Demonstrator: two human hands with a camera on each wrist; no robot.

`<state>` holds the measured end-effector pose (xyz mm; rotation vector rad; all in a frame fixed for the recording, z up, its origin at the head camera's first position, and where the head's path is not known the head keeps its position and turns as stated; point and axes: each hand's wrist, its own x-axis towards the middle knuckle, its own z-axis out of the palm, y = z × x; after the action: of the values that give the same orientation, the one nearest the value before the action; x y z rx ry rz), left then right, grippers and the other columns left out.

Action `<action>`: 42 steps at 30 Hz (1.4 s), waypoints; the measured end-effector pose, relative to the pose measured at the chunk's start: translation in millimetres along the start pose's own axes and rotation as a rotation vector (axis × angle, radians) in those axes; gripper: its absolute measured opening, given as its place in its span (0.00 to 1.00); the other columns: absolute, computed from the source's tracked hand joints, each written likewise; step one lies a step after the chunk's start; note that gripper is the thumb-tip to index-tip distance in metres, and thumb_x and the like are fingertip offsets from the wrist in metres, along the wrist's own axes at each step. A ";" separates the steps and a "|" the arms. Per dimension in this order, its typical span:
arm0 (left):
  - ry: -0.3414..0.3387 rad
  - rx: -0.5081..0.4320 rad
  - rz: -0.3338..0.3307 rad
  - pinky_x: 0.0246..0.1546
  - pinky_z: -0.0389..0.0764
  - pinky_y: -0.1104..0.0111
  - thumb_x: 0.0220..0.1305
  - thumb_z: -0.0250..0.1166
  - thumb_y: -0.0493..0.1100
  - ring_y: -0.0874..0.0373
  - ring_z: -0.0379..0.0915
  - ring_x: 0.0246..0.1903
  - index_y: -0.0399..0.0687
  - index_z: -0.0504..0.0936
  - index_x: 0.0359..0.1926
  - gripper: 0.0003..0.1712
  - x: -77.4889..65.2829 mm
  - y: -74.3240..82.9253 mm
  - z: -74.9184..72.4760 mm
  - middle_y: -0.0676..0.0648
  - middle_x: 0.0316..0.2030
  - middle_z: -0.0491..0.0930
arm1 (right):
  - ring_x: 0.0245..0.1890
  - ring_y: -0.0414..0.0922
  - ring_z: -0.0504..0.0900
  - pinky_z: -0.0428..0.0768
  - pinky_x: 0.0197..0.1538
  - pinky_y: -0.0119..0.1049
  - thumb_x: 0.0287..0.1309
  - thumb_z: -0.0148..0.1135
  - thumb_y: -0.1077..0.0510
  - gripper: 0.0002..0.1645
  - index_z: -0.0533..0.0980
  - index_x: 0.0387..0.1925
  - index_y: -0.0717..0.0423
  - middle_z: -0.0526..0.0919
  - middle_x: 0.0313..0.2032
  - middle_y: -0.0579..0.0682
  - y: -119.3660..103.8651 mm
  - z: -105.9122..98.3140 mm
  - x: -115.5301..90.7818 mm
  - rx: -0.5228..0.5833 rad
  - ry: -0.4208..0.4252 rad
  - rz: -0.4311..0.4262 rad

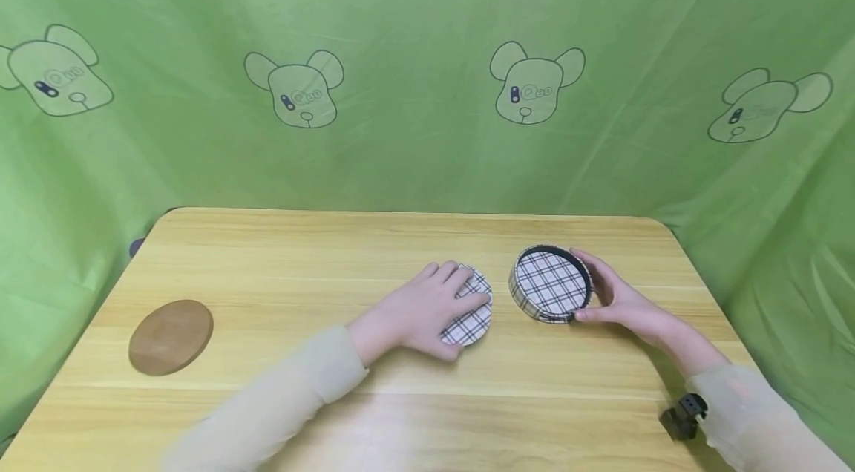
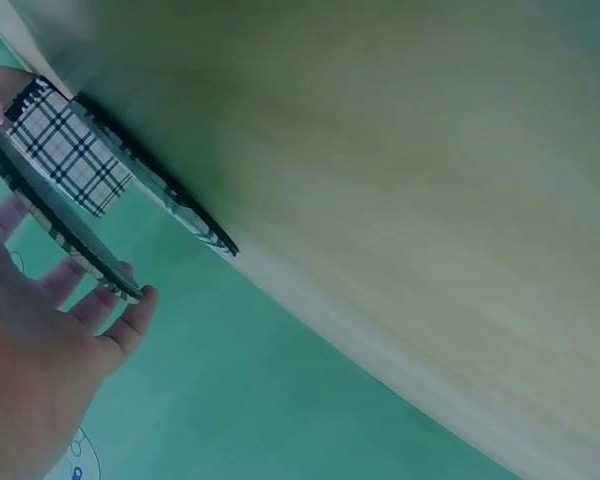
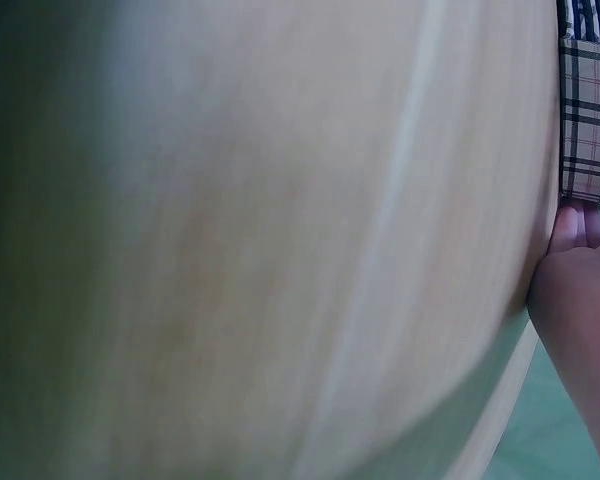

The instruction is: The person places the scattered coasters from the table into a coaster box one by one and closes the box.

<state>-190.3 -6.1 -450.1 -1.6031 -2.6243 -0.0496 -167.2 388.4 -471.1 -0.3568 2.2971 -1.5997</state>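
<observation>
Near the table's middle, my left hand [image 1: 427, 312] grips a shallow round lid [image 1: 476, 320] in white-and-dark plaid, its fingers spread across the top and the thumb at the near edge. In the left wrist view the fingertips press along the edge of the lid [image 2: 75, 238]. Just to the right, a round plaid box [image 1: 551, 283] with a dark inner rim faces up, uncovered. My right hand [image 1: 621, 305] holds this box by its right side, thumb in front and fingers behind. The right wrist view catches only the wall of the box [image 3: 592, 120] above the hand [image 3: 580, 290].
A flat brown round disc [image 1: 171, 337] lies at the table's left. The wooden table [image 1: 320, 249] reaches back to a green curtain [image 1: 414, 145] printed with mouse-like heads. A small black device [image 1: 684, 416] sits on the right wrist.
</observation>
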 end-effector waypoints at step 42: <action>0.036 0.059 -0.001 0.76 0.68 0.53 0.60 0.60 0.77 0.48 0.59 0.74 0.65 0.59 0.82 0.53 96.4 22.1 -1.1 0.43 0.77 0.61 | 0.70 0.16 0.55 0.57 0.66 0.06 0.56 0.72 0.72 0.67 0.42 0.86 0.52 0.38 0.82 0.75 0.8 0.3 -0.6 -0.028 -0.008 -0.035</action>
<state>-214.5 89.4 -442.2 -1.5670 -2.5744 -0.0013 -166.6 388.7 -471.9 -0.4118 2.3218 -1.5813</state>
